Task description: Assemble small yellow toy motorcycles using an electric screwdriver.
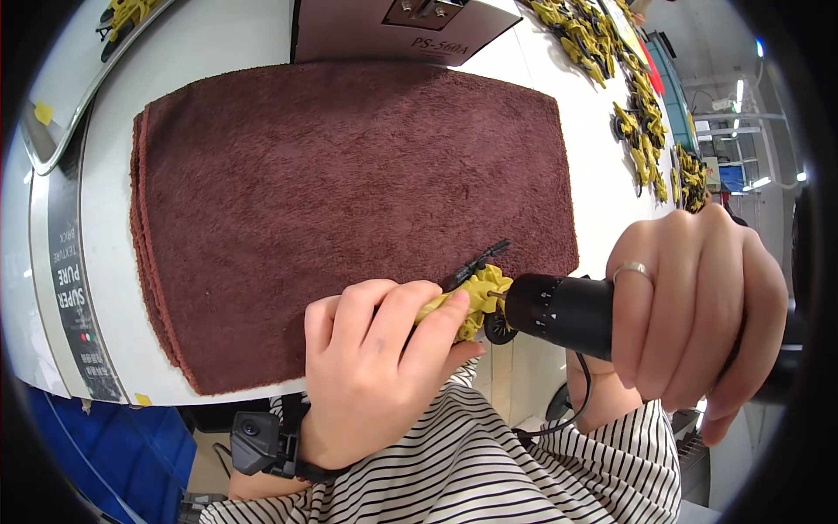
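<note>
My left hand [384, 336] pinches the toy [482, 286], my right hand [698, 306] grips the driver [567, 314]; the bit [497, 295] could slip (towards me, even) if the toy twists.

White table [595, 157], maroon towel [349, 201], grey box [367, 31], yellow toys [579, 39]

A folded maroon towel [349, 192] lies on the white table [594, 166], a box-shaped device [349, 35] standing at the towel's far edge. A metal-rimmed tray [74, 70] sits at upper left, a teal crate [673, 98] at upper right.
</note>
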Action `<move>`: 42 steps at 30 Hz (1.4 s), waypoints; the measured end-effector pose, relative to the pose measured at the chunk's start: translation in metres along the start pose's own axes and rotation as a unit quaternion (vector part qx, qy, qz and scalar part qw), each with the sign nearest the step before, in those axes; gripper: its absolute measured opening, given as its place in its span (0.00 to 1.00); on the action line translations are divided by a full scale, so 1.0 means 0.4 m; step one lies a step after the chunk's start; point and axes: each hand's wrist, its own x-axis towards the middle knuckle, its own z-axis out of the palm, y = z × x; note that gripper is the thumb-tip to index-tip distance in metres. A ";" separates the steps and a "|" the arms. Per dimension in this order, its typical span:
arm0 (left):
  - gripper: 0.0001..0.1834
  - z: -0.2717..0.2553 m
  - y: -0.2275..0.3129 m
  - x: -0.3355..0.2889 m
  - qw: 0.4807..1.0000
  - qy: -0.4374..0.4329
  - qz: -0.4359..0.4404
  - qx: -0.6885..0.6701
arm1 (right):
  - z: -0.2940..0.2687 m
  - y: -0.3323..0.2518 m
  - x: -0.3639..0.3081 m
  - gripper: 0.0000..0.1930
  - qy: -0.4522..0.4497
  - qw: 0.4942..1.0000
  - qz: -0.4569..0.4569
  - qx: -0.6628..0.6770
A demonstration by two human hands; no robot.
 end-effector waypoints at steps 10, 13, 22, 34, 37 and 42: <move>0.24 -0.004 0.011 0.008 1.000 -0.001 0.012 0.010 | 0.148 -0.086 -0.118 0.13 0.336 0.892 -0.281 -0.113; 0.25 -0.009 0.011 0.011 1.000 -0.013 0.013 0.015 | 0.138 -0.056 -0.159 0.16 0.423 0.839 -0.302 -0.162; 0.23 -0.004 0.017 0.014 0.999 -0.034 0.005 0.035 | 0.109 0.037 -0.284 0.17 0.573 0.765 -0.275 -0.108; 0.27 -0.015 0.021 0.016 0.996 -0.072 0.013 0.053 | 0.097 0.077 -0.341 0.15 0.699 0.647 -0.305 -0.012; 0.30 -0.020 0.019 0.025 0.995 -0.084 0.021 0.050 | 0.105 0.067 -0.356 0.15 0.701 0.643 -0.306 -0.034; 0.41 -0.014 -0.014 -0.015 0.995 -0.030 0.017 -0.096 | 0.120 0.052 -0.373 0.16 0.676 0.657 -0.326 -0.072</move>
